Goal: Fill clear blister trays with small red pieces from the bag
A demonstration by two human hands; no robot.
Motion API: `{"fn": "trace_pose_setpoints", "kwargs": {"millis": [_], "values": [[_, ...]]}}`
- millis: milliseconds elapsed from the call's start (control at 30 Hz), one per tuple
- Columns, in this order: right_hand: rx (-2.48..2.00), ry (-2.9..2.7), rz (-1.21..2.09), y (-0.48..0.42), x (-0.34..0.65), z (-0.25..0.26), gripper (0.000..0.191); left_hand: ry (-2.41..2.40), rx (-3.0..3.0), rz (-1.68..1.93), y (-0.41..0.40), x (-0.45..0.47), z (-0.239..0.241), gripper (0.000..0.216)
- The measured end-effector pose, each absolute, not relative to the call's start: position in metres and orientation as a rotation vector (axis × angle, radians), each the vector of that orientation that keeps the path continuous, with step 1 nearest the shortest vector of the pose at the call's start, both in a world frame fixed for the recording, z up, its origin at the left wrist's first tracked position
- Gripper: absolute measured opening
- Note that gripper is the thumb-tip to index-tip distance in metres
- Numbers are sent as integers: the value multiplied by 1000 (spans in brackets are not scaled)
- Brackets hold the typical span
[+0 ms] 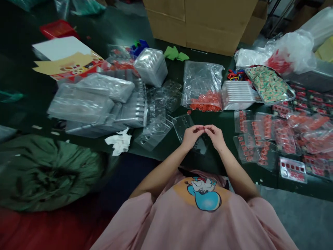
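My left hand (193, 134) and my right hand (214, 134) meet fingertip to fingertip above the table, both pinched closed. A trace of red shows between the fingertips, most likely a small red plastic piece, mostly hidden. Under and beside my hands lies a clear plastic tray (182, 125) with moulded shapes. Just beyond them is a clear bag (204, 78) with many small orange-red plastic pieces (207, 101) at its mouth. One loose orange-red piece (189, 112) rests on the table near the bag's lower left corner.
Stacked clear plastic trays (99, 100) fill the left, with a crumpled white tissue (119, 141) in front. Filled trays (251, 137) lie at right, below a metal tray (270, 83) of small pieces. A cardboard box (203, 24) stands behind; a green sack (49, 170) sits at left.
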State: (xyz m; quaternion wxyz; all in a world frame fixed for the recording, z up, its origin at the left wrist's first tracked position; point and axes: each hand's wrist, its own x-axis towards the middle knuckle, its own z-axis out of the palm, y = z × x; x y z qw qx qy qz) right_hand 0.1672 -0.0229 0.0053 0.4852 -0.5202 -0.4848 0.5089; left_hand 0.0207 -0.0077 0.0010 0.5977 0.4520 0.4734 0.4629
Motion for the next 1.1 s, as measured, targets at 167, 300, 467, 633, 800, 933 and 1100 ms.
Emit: {"fn": "trace_pose_setpoints", "kwargs": {"millis": [167, 300, 467, 633, 800, 933, 1100], "values": [[-1229, -1020, 1381, -37, 172, 7, 23, 1030, 1015, 1011, -17, 21, 7, 24], [-1205, -949, 1496, -40, 177, 7, 32, 975, 970, 947, -20, 17, 7, 24], [-1148, -848, 1647, -42, 180, 12, 37, 888, 985, 895, -20, 11, 11, 26], [-1105, -710, 1905, -47, 183, 11, 44, 876, 971, 881, -26, 10, 14, 30], [-1028, -627, 1991, -55, 182, 3, 47, 866, 887, 868, -39, 12, 13, 27], [-1006, -589, 1939, -60, 175, -1, 45, 845, 792, 872, -43, 14, 12, 29], [-1017, -536, 1787, -61, 166, 0, 43, 862, 678, 851, -37, 15, 9, 35]]}}
